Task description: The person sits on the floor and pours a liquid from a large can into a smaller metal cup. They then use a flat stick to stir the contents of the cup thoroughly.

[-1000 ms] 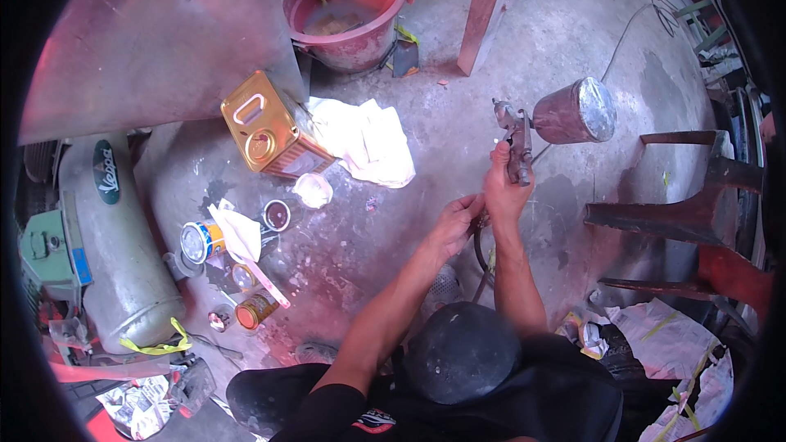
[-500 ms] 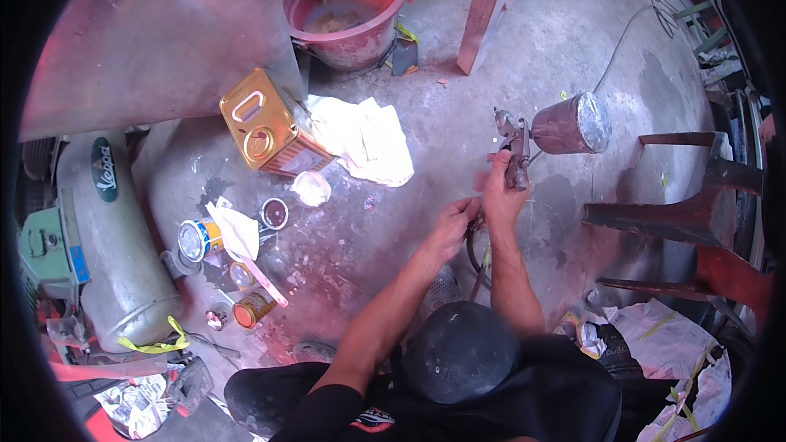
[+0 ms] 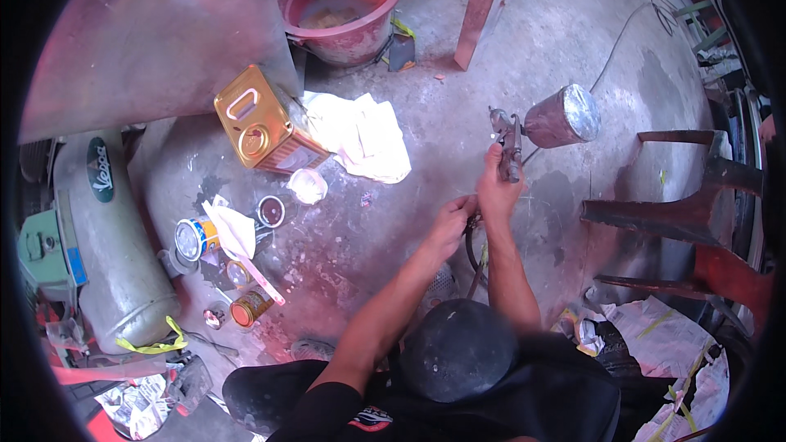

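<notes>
Over the floor [image 3: 565, 41], the right hand [image 3: 498, 194] reaches out, fingers round a spray gun [image 3: 509, 146]; left hand [image 3: 451, 226] curled, grip unclear.

Cool, bright light washes the floor [image 3: 442, 127], and there's the white cloth [image 3: 364, 139], glaring almost blank! My spray cup [image 3: 563, 116] gleams, a pinkish cast tints the left, my black sleeve [image 3: 330, 403] sits dark, and the fisheye bends edges near the black rim.
</notes>
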The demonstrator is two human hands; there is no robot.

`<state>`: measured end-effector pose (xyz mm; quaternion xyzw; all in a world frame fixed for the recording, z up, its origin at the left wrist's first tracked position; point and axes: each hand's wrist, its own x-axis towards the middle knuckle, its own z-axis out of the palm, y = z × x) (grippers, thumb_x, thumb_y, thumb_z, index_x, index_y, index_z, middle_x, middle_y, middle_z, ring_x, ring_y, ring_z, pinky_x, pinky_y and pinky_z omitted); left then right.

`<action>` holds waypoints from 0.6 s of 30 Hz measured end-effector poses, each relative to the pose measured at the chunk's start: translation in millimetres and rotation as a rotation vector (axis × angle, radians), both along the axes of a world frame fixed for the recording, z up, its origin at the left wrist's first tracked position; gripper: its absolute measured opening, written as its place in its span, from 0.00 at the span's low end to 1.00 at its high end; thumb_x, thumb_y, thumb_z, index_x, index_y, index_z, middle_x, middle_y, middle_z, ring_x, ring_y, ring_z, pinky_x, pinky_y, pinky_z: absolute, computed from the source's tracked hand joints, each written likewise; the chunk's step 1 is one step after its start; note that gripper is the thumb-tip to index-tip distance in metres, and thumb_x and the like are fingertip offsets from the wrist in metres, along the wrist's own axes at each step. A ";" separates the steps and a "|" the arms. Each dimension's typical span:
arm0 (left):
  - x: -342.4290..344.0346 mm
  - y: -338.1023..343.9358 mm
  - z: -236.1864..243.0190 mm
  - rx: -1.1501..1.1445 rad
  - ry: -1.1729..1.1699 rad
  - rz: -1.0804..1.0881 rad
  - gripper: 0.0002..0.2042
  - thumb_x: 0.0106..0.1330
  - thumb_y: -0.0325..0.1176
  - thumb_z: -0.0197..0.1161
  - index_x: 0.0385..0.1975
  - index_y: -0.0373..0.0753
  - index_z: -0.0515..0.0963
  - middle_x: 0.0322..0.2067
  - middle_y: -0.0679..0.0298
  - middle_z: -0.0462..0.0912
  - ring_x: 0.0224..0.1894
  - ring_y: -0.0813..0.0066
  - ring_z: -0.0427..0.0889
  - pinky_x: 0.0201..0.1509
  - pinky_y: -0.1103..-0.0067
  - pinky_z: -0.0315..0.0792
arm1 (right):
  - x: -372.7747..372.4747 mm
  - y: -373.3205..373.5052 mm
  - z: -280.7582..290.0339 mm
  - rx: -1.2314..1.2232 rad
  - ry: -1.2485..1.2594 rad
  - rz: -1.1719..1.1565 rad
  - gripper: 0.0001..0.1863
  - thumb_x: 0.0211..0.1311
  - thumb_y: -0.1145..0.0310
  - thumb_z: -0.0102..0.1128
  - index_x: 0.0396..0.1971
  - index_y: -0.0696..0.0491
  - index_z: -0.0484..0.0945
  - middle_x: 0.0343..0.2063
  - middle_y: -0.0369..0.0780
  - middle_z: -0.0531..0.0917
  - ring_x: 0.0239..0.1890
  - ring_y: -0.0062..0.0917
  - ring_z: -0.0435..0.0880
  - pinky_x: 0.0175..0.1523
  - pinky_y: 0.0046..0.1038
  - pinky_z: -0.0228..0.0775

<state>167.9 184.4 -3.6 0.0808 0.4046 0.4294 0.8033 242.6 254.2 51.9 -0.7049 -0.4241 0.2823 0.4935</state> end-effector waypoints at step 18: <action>2.9 -2.2 3.9 0.069 0.033 -0.035 0.16 0.79 0.35 0.52 0.57 0.31 0.75 0.45 0.63 0.83 0.46 0.78 0.80 0.53 0.79 0.73 | 0.5 -2.6 22.7 -0.026 0.208 -0.018 0.26 0.70 0.47 0.62 0.30 0.58 0.74 0.14 0.31 0.71 0.14 0.15 0.70 0.19 0.25 0.60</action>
